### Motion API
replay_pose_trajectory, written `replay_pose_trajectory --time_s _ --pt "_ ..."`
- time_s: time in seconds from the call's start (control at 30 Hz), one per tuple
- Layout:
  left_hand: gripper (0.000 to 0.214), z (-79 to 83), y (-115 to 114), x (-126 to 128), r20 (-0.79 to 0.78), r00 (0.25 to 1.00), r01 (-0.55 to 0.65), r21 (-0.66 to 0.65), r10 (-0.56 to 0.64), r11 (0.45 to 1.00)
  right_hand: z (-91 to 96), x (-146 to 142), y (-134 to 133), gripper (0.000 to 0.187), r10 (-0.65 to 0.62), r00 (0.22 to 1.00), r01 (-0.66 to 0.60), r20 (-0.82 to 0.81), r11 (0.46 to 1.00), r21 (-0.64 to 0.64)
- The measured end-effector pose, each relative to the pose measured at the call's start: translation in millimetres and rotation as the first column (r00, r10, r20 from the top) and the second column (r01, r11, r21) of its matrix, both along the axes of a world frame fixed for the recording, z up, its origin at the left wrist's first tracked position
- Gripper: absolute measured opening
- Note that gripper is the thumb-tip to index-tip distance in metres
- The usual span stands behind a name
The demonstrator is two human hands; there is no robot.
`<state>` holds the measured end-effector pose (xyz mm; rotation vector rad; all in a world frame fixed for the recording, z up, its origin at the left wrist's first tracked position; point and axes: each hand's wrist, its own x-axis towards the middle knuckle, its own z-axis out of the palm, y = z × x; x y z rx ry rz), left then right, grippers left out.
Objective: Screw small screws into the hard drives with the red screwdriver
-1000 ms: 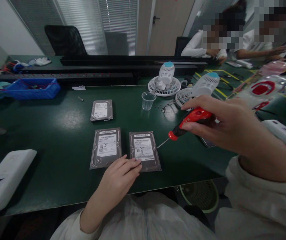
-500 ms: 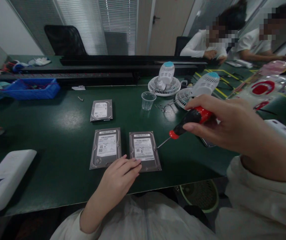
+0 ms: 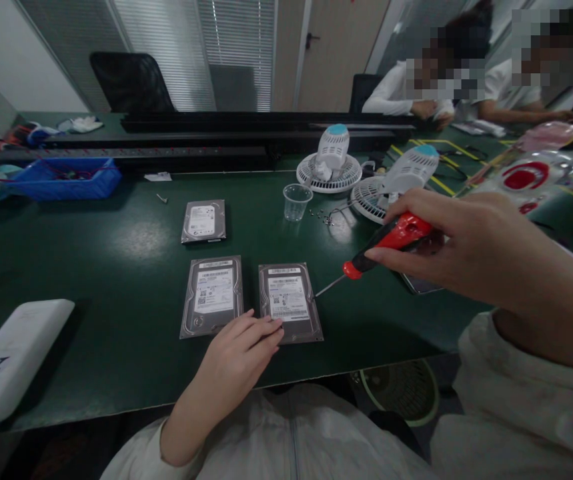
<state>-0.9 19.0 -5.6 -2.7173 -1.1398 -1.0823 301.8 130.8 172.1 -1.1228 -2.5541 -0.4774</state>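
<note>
My right hand (image 3: 459, 250) is closed round a red-and-black screwdriver (image 3: 383, 245). Its thin tip touches the right edge of the right hard drive (image 3: 289, 300) on the green table (image 3: 116, 260). My left hand (image 3: 239, 353) lies flat with fingers together on that drive's near left corner, holding nothing. A second hard drive (image 3: 212, 294) lies just left of it, and a third hard drive (image 3: 204, 221) sits farther back.
A clear plastic cup (image 3: 297, 201) and several loose screws (image 3: 322, 215) sit behind the drives. Two small white fans (image 3: 333, 160) lie at the back right. A blue bin (image 3: 63, 177) is far left, a white device (image 3: 9, 360) near left. Other people sit at the far right.
The screwdriver has turned in my right hand, its red and black sides swapping. A fingertip that showed at the left edge half a second ago is gone. My left hand has not moved.
</note>
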Motion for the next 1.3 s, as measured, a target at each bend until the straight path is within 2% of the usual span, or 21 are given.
replay_pose_trajectory --time_s 0.1,0.23,0.33,0.43,0.53,0.63,0.73,0.8,0.9,1.03,1.13,1.3 --pt "0.02 1.5 0.5 0.1 -0.006 1.0 -0.003 0.003 0.003 1.0 0.3 0.2 -1.1 0.042 0.097 0.994 -0.101 -0.056 0.991 -0.082" --pt "0.02 2.7 0.5 0.7 -0.008 1.0 -0.003 0.005 0.003 1.0 2.3 0.7 -1.7 0.049 0.278 0.951 -0.301 -0.135 0.933 -0.199" --pt "0.02 1.3 0.0 0.8 -0.005 1.0 -0.001 0.006 0.001 1.0 1.5 0.5 0.1 0.043 0.332 0.923 -0.367 -0.192 0.91 -0.193" --pt "0.02 -0.2 -0.6 0.3 -0.005 1.0 -0.003 -0.002 0.003 1.0 -1.3 -1.3 2.7 0.04 0.284 0.937 -0.31 -0.202 0.945 -0.11" --pt "0.02 -0.3 -0.6 -0.1 -0.007 1.0 -0.002 -0.005 0.002 1.0 -1.8 -3.0 3.8 0.036 0.2 0.972 -0.208 -0.121 0.977 -0.056" --pt "0.02 0.2 -0.2 -0.2 -0.009 1.0 -0.003 0.0 0.003 1.0 1.1 -2.9 2.8 0.034 0.208 0.975 -0.214 -0.08 0.973 -0.087" --pt "0.02 0.6 0.1 0.0 -0.011 1.0 -0.004 -0.001 0.004 1.0 3.9 -1.8 0.9 0.036 0.258 0.96 -0.274 -0.111 0.946 -0.171" --pt "0.02 0.6 -0.1 0.2 -0.014 1.0 -0.004 -0.001 0.004 1.0 3.9 -1.9 0.1 0.035 0.276 0.952 -0.298 -0.135 0.937 -0.185" --pt "0.02 0.1 -0.9 0.3 -0.005 1.0 -0.004 -0.006 0.004 1.0 1.4 -4.5 -0.1 0.028 0.239 0.963 -0.254 -0.128 0.96 -0.118" --pt "0.02 -0.6 -1.3 0.4 0.005 1.0 -0.001 -0.011 0.001 1.0 -0.2 -7.2 1.1 0.034 0.174 0.981 -0.178 -0.085 0.983 -0.035" --pt "0.02 -0.2 -0.8 0.6 -0.001 1.0 0.003 -0.006 -0.003 1.0 2.7 -4.8 2.0 0.038 0.183 0.982 -0.188 -0.054 0.978 -0.095" --pt "0.019 1.3 0.0 0.6 -0.005 1.0 -0.004 0.002 0.004 1.0 6.6 -2.2 1.4 0.034 0.299 0.946 -0.32 -0.126 0.924 -0.212"
